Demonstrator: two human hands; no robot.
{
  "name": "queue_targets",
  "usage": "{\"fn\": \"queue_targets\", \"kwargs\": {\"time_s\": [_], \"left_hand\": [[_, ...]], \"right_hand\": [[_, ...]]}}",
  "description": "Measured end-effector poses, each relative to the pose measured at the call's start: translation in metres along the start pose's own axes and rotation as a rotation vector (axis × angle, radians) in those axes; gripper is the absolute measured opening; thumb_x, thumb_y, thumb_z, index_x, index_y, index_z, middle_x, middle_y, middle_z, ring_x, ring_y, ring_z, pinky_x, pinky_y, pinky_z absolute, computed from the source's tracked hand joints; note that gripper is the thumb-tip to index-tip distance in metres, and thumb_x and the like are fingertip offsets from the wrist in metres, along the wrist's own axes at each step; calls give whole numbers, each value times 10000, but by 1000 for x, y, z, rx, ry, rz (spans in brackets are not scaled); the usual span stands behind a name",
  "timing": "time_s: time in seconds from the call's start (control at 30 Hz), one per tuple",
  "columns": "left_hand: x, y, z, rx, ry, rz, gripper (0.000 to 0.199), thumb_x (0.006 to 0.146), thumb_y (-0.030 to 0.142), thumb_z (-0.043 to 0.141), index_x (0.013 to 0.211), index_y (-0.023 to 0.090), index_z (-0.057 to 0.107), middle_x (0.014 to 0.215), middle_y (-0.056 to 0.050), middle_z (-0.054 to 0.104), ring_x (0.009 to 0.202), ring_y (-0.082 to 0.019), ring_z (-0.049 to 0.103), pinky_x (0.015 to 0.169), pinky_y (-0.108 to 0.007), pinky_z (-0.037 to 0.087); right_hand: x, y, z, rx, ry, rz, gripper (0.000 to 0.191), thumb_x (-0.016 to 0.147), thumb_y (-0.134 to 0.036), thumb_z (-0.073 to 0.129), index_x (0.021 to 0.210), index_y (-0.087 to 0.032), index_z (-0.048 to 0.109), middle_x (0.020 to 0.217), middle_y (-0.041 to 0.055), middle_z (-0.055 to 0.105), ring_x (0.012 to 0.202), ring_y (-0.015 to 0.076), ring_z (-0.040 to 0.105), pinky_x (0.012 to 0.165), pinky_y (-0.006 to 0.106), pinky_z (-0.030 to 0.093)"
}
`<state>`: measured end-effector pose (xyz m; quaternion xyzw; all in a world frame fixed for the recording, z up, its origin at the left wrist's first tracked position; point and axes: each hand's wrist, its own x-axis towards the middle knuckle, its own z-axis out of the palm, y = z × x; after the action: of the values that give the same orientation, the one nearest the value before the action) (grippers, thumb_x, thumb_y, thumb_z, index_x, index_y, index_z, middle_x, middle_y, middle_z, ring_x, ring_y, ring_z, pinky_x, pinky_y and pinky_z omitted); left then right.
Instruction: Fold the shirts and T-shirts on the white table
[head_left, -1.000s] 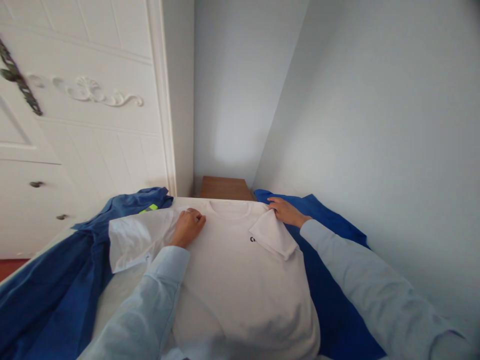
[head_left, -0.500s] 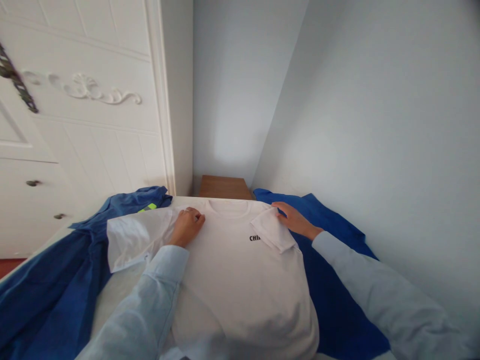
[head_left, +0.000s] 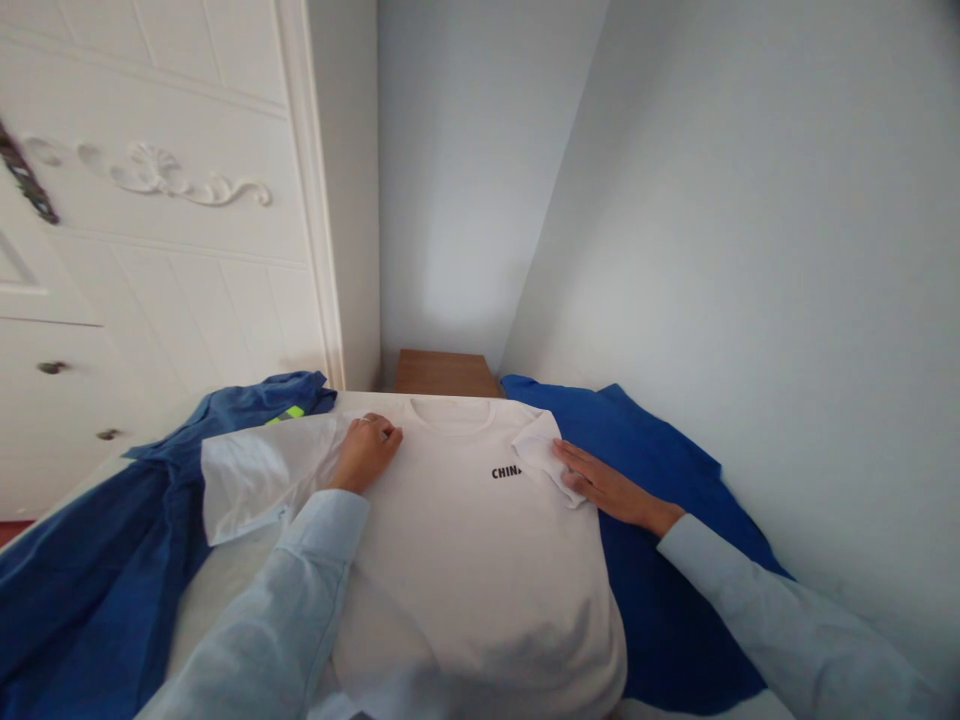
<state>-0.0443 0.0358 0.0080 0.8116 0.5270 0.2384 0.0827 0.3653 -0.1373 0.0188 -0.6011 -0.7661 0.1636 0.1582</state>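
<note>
A white T-shirt (head_left: pixel 457 560) lies spread front up, its neckline at the far edge and black lettering on the chest. My left hand (head_left: pixel 367 452) is at the shoulder on the left, fingers curled in and closed on the fabric; the fingertips are partly hidden. The left sleeve (head_left: pixel 255 475) stretches out flat beyond that hand. On the other side the right sleeve (head_left: pixel 538 448) is folded inward over the chest and covers the end of the lettering. My right hand (head_left: pixel 604 487) rests on this folded sleeve with its fingers stretched out.
A dark blue garment (head_left: pixel 105 560) with a yellow-green strip lies at the left, and a bright blue one (head_left: pixel 675 620) at the right by the wall (head_left: pixel 787 250). Behind stand a brown wooden piece (head_left: pixel 448 372) and a white cabinet (head_left: pixel 225 330).
My right hand has come nearer along the folded sleeve, from its upper edge to its outer fold, and its fingers now lie flat. My left hand stays at the shoulder.
</note>
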Motion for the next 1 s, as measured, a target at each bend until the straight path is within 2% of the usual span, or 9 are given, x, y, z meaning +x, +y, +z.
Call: {"fn": "queue_targets", "kwargs": {"time_s": [0.2,0.37,0.5,0.63,0.8,0.93,1.0], "left_hand": [[0,1,-1,-4,-15,-11,334,909,318,422,771,170,688,971,-135,721,980,-246,650,944,-348,459],[1,-2,2,-29,-8,-16,348,906,331,420,765,169,693,970,-137,720,979,-253,648,949,-357,456],[2,-3,2,-40,0,-24,331,902,328,432,751,178,685,954,-121,718,966,-236,647,934,-336,459],[1,-2,0,-43,1,-24,319,906,313,439,737,172,670,928,-112,711,944,-219,647,904,-314,459],[1,-2,-1,-74,4,-39,329,902,321,432,747,157,673,935,-123,712,923,-221,640,880,-323,457],[2,-1,-2,-108,4,-54,344,893,348,419,733,167,664,915,-108,716,919,-215,638,875,-315,462],[2,-2,-2,-123,2,-62,351,885,371,414,737,173,664,927,-109,719,932,-219,637,886,-319,465]], "right_hand": [[16,-18,4,-31,35,-123,640,1021,-576,384,1560,-231,390,1637,80,295,1529,266,239,1267,524,184],[54,-23,1,-97,100,-141,628,1011,-555,422,1517,-186,459,1595,133,379,1502,297,313,1258,551,189],[93,-7,-1,-44,174,-92,569,1006,-509,444,1453,-168,527,1515,163,493,1432,323,434,1208,574,297],[117,19,6,88,212,47,463,990,-449,482,1355,-195,609,1424,155,590,1325,307,558,1143,544,404],[120,45,17,353,381,75,427,1008,-468,423,1208,-189,678,1324,129,669,1261,250,609,1157,487,395],[120,56,16,614,520,111,459,1004,-512,412,1150,-166,675,1268,154,695,1186,235,660,1098,440,468],[120,60,12,599,563,172,426,983,-495,459,1162,-166,662,1240,156,705,1108,232,696,1037,432,515]]}}
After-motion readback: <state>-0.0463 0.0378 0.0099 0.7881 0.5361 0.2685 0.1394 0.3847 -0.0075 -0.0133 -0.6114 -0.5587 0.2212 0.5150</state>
